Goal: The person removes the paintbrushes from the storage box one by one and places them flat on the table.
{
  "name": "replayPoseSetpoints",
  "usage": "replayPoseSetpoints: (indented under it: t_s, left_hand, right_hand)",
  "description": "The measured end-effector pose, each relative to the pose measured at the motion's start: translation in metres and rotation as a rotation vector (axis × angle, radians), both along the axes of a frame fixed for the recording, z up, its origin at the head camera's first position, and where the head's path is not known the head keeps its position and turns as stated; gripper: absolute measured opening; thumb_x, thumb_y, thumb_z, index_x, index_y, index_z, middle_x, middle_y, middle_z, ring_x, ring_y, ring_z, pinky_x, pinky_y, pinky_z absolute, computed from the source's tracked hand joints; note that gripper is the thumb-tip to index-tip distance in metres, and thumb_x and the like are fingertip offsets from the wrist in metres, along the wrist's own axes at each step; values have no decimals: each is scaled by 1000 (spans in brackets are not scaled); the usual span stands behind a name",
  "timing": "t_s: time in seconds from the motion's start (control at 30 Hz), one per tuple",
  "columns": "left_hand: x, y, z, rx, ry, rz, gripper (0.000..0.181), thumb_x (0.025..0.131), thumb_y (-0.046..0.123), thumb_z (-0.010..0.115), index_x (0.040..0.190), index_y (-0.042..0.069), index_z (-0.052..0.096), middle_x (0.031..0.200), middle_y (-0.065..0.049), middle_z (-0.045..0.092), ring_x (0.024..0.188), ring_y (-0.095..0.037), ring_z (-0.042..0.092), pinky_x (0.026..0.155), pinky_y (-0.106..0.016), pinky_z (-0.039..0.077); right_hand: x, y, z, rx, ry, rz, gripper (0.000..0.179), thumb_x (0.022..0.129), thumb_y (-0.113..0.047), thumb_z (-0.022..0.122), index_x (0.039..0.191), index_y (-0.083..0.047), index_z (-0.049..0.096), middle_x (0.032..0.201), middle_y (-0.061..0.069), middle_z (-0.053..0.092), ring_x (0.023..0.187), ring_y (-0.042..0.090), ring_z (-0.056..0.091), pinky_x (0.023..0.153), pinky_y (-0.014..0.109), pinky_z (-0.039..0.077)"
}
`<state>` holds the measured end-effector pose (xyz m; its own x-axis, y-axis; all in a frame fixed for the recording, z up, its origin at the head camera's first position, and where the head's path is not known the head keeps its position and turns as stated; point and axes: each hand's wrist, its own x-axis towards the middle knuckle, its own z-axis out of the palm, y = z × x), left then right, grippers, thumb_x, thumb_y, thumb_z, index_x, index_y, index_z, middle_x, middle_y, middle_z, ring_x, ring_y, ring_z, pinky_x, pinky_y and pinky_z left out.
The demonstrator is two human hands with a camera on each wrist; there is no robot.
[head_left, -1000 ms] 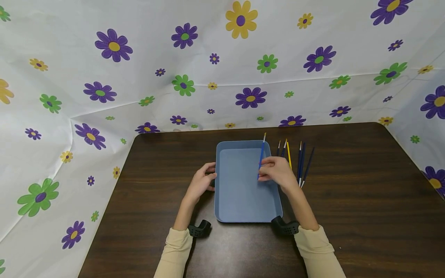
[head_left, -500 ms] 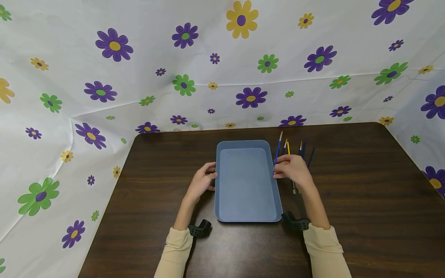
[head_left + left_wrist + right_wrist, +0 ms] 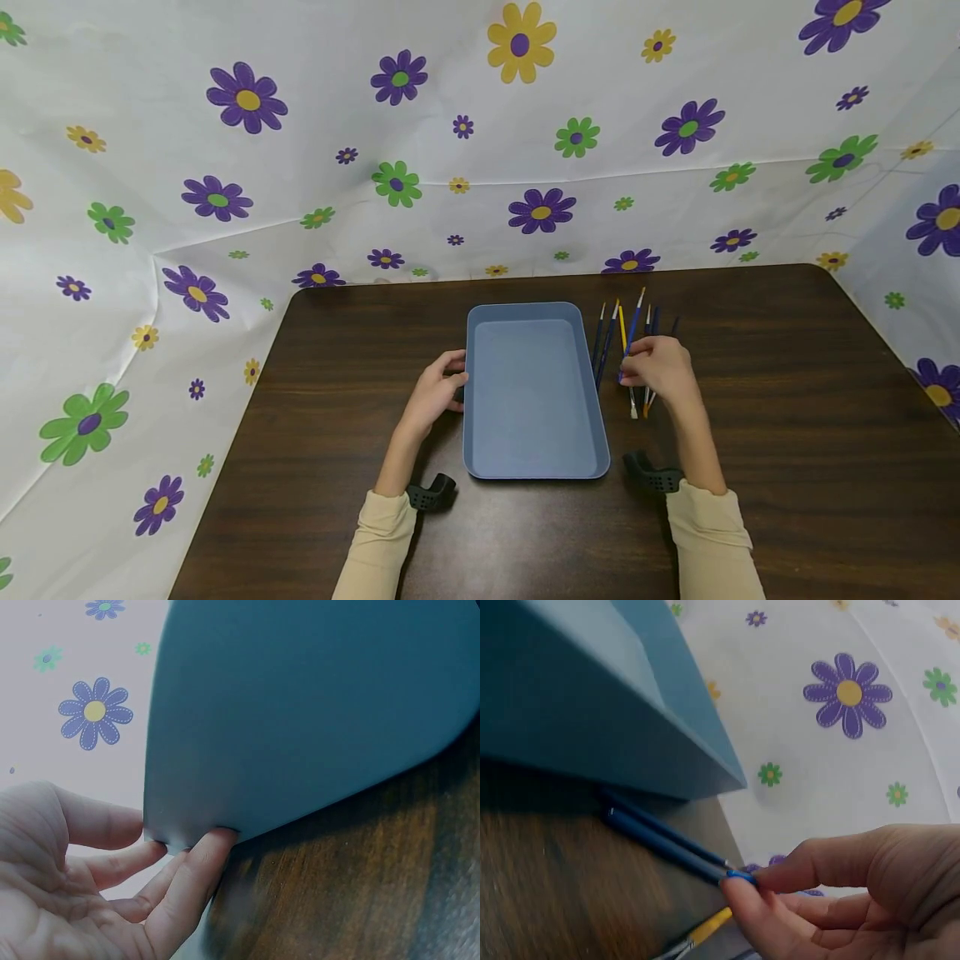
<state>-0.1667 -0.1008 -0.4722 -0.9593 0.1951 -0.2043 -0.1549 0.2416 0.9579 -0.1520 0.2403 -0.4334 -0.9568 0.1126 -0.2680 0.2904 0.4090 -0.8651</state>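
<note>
While the blue paintbrush (image 3: pixel 632 333) was pinched between thumb and fingertips of the right hand (image 3: pixel 660 368), it stood tilted over the row of loose brushes (image 3: pixel 609 333) on the desk (image 3: pixel 750 433), bristle end pointing away from the person — just to the right of the tray, not inside it. In the right wrist view the fingertips (image 3: pixel 739 889) closed on the brush's blue handle end (image 3: pixel 739 876), with dark handles lying on the wood beside the tray's outer wall.

Blue tray (image 3: pixel 532 467): shallow, rectangular, nothing visible in it, at the middle of the desk. Left hand (image 3: pixel 435 392) rested against its left rim, fingers curled lightly round the edge; the left wrist view showed fingertips (image 3: pixel 214 844) under the rim and touching it.

Step judged in hand: handling a single brush at the row, one hand steadying the tray. Whether the brush was being lifted or laid down could not be told. A further move would call for keeping the thin handle from rolling in the pinch, and for clearing the neighbouring brushes — they lay close together.

Surround: flowered white sheeting (image 3: pixel 247 100) behind and at both sides.
</note>
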Motion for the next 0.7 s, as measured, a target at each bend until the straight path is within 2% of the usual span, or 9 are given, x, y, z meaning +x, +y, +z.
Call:
replayPoseSetpoints:
  t_s: [0.13, 0.4, 0.7]
  left_hand:
    - [-1, 0, -1, 5, -5, 0, 46, 102, 6, 53, 148, 0, 52, 136, -24, 56, 112, -36, 61, 62, -35, 59]
    - [-2, -2, -3, 6, -5, -6, 47, 103, 7, 53, 149, -1, 51, 137, -25, 55, 114, -37, 60, 63, -37, 59]
    - [-1, -1, -1, 6, -4, -8, 46, 103, 6, 53, 148, -1, 51, 136, -25, 55, 114, -37, 60, 64, -37, 60]
  right_hand:
    - [-1, 5, -3, 57, -34, -7, 36, 95, 4, 61, 122, 25, 54, 89, 26, 69, 57, 10, 69, 61, 29, 60]
    - [-1, 10, -4, 98, -63, -2, 31, 96, 6, 60, 117, 27, 54, 90, 32, 67, 55, 11, 69, 57, 27, 59]
    - [-1, 13, -5, 158, -95, 22, 27, 96, 5, 60, 113, 26, 58, 86, 28, 68, 57, 13, 69, 57, 28, 59]
